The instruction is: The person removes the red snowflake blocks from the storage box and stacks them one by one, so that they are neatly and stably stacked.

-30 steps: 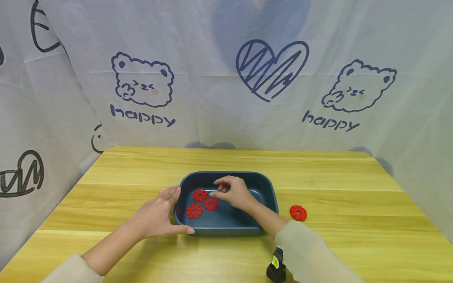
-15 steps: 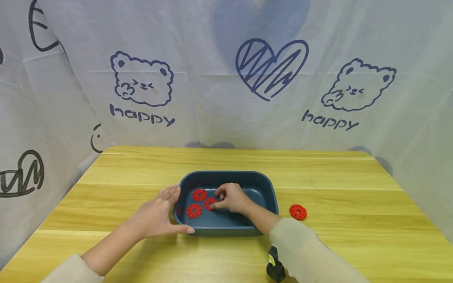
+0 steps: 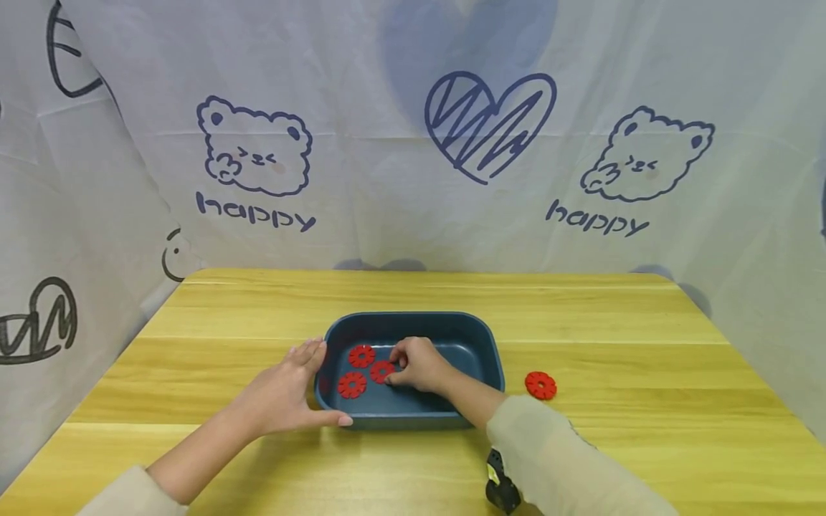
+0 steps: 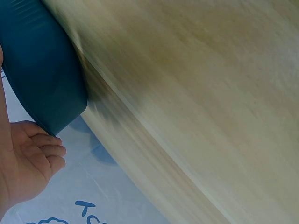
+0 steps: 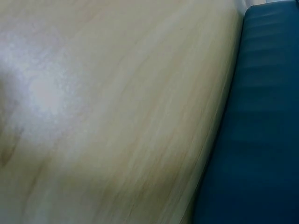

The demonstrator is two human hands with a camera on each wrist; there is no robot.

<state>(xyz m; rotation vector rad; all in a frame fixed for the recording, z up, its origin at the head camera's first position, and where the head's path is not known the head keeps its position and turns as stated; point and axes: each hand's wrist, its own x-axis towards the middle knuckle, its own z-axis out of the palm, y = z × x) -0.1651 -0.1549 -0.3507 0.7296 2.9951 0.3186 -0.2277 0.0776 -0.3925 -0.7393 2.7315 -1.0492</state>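
A dark blue rectangular basin (image 3: 413,423) stands on the table, its wall also showing in both wrist views. My left hand (image 3: 284,394) holds its left end, thumb at the front wall and fingers along the left rim; in the left wrist view curled fingers (image 4: 55,151) reach the rim. Inside, my right hand (image 3: 422,365) pinches the right edge of a red notched interlocking disc (image 3: 381,372) with thumb and index finger; its other fingers are curled and partly hidden. Two more red discs lie beside it, an upper disc (image 3: 361,356) and a lower disc (image 3: 351,385).
Another red disc (image 3: 540,385), perhaps a small stack, lies on the wooden table (image 3: 619,330) right of the basin. A black strap-like device (image 3: 501,487) is by the right sleeve. Behind the table hangs a white cloth (image 3: 374,179) with blue drawings.
My right hand has come down from above the basin's middle to the middle red disc, thumb and index finger closing at its edge. My left hand stays at the basin's left end.
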